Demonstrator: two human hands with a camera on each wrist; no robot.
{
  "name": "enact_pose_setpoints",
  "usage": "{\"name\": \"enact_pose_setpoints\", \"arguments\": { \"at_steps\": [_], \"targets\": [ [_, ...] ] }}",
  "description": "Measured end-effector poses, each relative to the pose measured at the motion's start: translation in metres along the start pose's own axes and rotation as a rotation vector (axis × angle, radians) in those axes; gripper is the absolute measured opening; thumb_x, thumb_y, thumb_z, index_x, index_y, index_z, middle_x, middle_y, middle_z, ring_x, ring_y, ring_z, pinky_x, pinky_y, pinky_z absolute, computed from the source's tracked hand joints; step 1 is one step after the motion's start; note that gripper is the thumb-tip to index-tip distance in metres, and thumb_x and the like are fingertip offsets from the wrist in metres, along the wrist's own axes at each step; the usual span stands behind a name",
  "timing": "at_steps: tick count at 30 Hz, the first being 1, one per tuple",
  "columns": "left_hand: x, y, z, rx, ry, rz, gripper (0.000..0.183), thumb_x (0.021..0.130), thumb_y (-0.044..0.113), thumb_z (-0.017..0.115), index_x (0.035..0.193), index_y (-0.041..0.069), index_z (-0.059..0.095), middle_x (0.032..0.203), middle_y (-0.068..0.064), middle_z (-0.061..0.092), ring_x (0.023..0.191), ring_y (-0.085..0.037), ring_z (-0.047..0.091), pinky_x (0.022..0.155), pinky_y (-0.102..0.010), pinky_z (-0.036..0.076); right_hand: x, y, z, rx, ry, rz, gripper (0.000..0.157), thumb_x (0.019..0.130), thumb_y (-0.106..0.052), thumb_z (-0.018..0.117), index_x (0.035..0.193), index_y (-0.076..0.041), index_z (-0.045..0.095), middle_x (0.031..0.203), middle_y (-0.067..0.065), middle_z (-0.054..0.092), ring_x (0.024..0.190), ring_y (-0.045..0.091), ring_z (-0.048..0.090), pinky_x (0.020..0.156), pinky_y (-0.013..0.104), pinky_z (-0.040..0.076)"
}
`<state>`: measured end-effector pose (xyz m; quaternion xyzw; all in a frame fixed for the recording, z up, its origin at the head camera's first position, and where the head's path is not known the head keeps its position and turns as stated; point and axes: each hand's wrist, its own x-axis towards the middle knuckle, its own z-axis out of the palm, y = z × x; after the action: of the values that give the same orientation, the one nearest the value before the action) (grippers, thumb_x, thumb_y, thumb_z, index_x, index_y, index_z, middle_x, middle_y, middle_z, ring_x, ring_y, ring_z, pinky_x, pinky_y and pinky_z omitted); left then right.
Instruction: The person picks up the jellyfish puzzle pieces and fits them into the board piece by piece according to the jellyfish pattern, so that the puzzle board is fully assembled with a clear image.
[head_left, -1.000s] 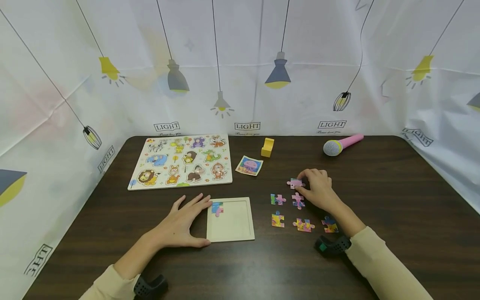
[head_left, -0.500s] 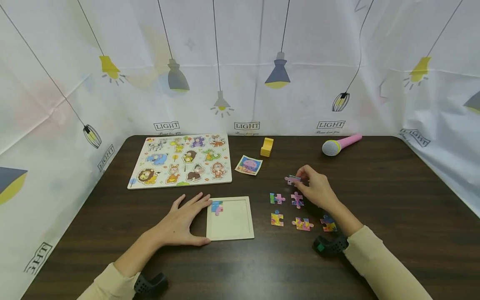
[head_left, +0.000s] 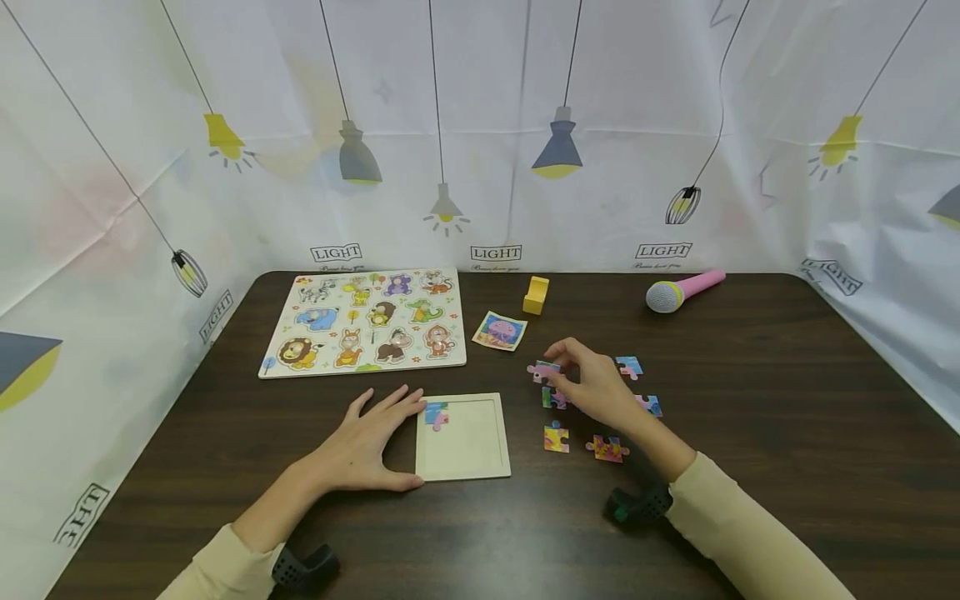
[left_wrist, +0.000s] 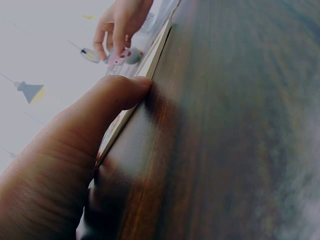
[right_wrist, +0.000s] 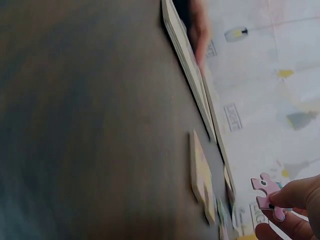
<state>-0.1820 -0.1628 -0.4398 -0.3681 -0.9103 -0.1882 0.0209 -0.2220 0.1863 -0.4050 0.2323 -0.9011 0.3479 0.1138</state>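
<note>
Pink puzzle piece (head_left: 540, 371), just right of centre in the head view: pinched in right hand (head_left: 596, 390). Probably light, stiff (thin, maybe slippery); best taken by its edges. Left hand (head_left: 360, 450), fingers spread, touches tray (head_left: 467, 452), lower centre.

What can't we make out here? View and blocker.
Blue piece, head view: partly hidden by the right forearm.
Held pink piece, right wrist view: partly covered by right hand.
Left hand, right wrist view: cut off by top edge.
Tray interior, left wrist view: seen edge-on, left hand in front.
Print under "LIGHT", head view: too small.
</note>
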Motion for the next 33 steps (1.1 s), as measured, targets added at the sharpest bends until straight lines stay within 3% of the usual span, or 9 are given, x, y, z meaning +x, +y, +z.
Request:
{"name": "enact_pose_setpoints", "arguments": {
  "at_steps": [13, 21, 27, 33],
  "targets": [
    [0.000, -0.001, 0.000, -0.013, -0.009, -0.009, 0.097, 0.070, 0.073, 0.054, 0.144, 0.014, 0.031, 0.149, -0.003, 0.025, 0.138, -0.022, 0.016, 0.103, -0.059, 0.004, 0.008, -0.037, 0.036, 0.078, -0.125, -0.068, 0.021, 0.083, -0.006, 0.066, 0.102, -0.011, 0.060, 0.086, 0.000, 0.063, 0.077, 0.013, 0.056, 0.065, 0.034, 0.049],
    [0.002, -0.001, 0.001, -0.010, -0.012, -0.008, 0.096, 0.070, 0.074, 0.053, 0.143, 0.014, 0.032, 0.149, -0.002, 0.025, 0.137, -0.022, 0.017, 0.103, -0.059, 0.004, 0.013, -0.046, 0.054, 0.108, -0.176, -0.101, 0.019, 0.083, -0.005, 0.064, 0.102, -0.010, 0.060, 0.082, -0.002, 0.060, 0.072, 0.011, 0.053, 0.059, 0.025, 0.046],
    [0.002, 0.000, 0.000, -0.009, -0.015, -0.020, 0.096, 0.070, 0.073, 0.055, 0.143, 0.015, 0.032, 0.149, -0.002, 0.025, 0.137, -0.021, 0.016, 0.103, -0.059, 0.004, 0.015, -0.050, 0.064, 0.149, -0.191, -0.106, 0.015, 0.085, -0.007, 0.064, 0.099, -0.010, 0.061, 0.076, -0.005, 0.058, 0.067, 0.009, 0.050, 0.055, 0.023, 0.043],
    [0.001, 0.000, -0.001, -0.017, -0.017, -0.025, 0.095, 0.070, 0.073, 0.055, 0.143, 0.015, 0.033, 0.149, -0.001, 0.025, 0.138, -0.020, 0.016, 0.103, -0.059, 0.003, 0.016, -0.053, 0.073, 0.128, -0.174, -0.110, 0.012, 0.086, -0.013, 0.065, 0.097, -0.010, 0.062, 0.076, -0.006, 0.058, 0.067, 0.009, 0.049, 0.060, 0.024, 0.042]
  ]
}}
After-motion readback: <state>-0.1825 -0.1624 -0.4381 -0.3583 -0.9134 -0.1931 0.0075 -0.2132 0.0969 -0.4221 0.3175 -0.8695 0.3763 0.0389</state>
